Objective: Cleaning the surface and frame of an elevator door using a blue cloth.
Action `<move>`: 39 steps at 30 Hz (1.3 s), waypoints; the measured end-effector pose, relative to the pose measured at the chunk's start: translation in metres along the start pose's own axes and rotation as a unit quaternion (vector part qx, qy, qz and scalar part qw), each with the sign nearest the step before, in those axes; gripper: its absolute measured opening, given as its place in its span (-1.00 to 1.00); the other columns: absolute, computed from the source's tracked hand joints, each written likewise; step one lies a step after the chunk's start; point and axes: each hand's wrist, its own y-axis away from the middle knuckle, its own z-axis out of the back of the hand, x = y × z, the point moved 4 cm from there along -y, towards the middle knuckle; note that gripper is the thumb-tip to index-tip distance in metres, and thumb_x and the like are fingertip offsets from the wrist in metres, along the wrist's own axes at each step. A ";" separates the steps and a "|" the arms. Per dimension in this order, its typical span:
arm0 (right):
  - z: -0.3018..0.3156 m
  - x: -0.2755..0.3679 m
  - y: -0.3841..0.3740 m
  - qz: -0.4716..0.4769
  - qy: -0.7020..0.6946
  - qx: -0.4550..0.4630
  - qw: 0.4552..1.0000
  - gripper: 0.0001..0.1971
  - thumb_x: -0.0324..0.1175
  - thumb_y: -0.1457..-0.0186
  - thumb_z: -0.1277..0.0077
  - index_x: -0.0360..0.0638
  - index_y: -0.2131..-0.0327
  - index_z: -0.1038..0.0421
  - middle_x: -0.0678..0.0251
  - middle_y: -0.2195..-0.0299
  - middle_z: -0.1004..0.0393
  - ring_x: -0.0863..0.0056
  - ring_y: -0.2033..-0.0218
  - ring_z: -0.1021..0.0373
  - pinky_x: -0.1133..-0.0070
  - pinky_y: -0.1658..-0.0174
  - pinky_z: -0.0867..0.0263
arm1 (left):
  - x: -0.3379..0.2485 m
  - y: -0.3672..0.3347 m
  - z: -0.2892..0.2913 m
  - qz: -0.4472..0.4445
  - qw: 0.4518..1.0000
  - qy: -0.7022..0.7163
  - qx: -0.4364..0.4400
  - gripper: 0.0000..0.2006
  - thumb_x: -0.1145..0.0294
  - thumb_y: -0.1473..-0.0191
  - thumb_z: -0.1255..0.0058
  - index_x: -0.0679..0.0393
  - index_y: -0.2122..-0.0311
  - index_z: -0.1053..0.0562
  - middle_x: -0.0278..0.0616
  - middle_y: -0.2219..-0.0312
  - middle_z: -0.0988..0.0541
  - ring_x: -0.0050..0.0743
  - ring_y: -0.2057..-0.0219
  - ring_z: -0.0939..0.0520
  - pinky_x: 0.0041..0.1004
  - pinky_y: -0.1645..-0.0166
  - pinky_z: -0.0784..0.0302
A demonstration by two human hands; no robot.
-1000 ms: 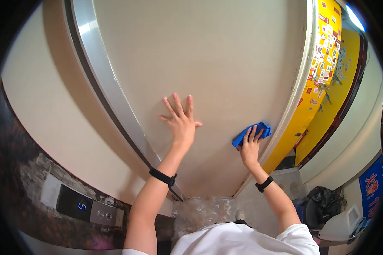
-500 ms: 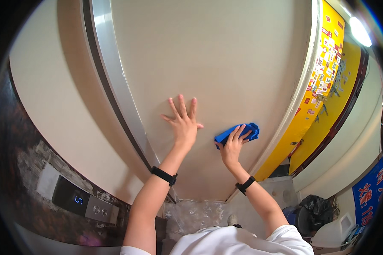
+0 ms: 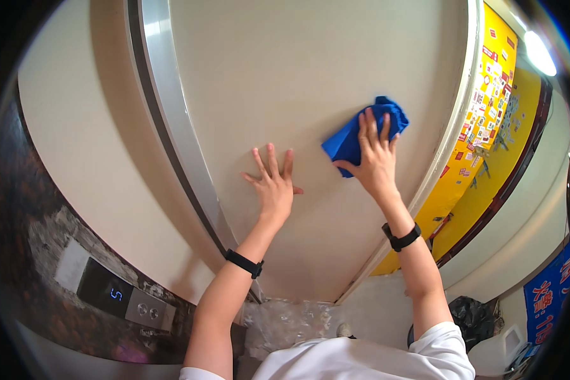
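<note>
In front of me stands a large pale beige door panel (image 3: 285, 76). My left hand (image 3: 275, 190) lies flat on it, fingers spread and holding nothing. Farther up and to the right, my right hand (image 3: 378, 161) holds a bunched blue cloth (image 3: 345, 142) against the panel. Its fingers reach over the cloth, and the thumb sits at the cloth's lower edge. Each wrist wears a black band.
A metal strip (image 3: 164, 69) edges the panel on the left; a yellow, sticker-covered panel (image 3: 487, 95) stands right. Lower left is a button panel (image 3: 123, 294) with a lit display. Clear plastic sheeting (image 3: 288, 323) and a black bag (image 3: 472, 320) lie low.
My right hand has moved up and to the right across the panel with the blue cloth, which now looks more spread out. The left hand stays in place.
</note>
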 end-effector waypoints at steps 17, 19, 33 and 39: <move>-0.028 -0.054 0.124 -0.129 0.042 0.025 0.990 0.32 0.20 0.29 -0.34 -0.39 -0.35 0.22 -0.06 -0.40 0.30 -0.26 -0.39 0.38 -0.14 -0.31 0.28 | 0.004 0.001 0.001 -0.003 1.000 0.018 -0.012 0.24 -0.29 0.16 -0.14 -0.10 -0.40 0.43 0.20 -0.38 0.34 0.57 -0.34 0.22 0.64 -0.01 -0.19; -0.049 -0.041 0.164 -0.133 0.030 0.080 0.987 0.31 0.10 0.30 -0.39 -0.44 -0.33 0.22 -0.16 -0.38 0.32 -0.37 -0.36 0.39 -0.14 -0.30 0.25 | 0.004 0.000 0.001 -0.010 1.000 -0.003 -0.019 0.27 -0.32 0.21 -0.16 -0.05 -0.41 0.40 0.27 -0.37 0.33 0.61 -0.33 0.20 0.62 0.01 -0.21; -0.118 0.038 0.240 -0.197 -0.046 0.064 0.977 0.32 -0.13 0.26 -0.43 -0.39 -0.34 0.41 -0.23 -0.37 0.46 -0.54 -0.31 0.42 -0.25 -0.26 0.25 | 0.003 0.000 -0.006 -0.008 0.998 0.053 -0.030 0.27 -0.24 0.21 -0.21 -0.11 -0.41 0.41 0.18 -0.38 0.34 0.57 -0.34 0.23 0.71 0.02 -0.13; -0.115 0.055 0.223 -0.248 -0.034 0.076 0.965 0.26 -0.03 0.15 -0.34 -0.50 -0.33 0.38 -0.25 -0.37 0.53 -0.52 -0.31 0.51 -0.15 -0.31 0.34 | 0.003 0.001 -0.005 -0.009 0.999 0.014 -0.046 0.33 -0.31 0.30 -0.23 -0.05 -0.41 0.37 0.29 -0.36 0.36 0.63 -0.33 0.23 0.65 0.01 -0.19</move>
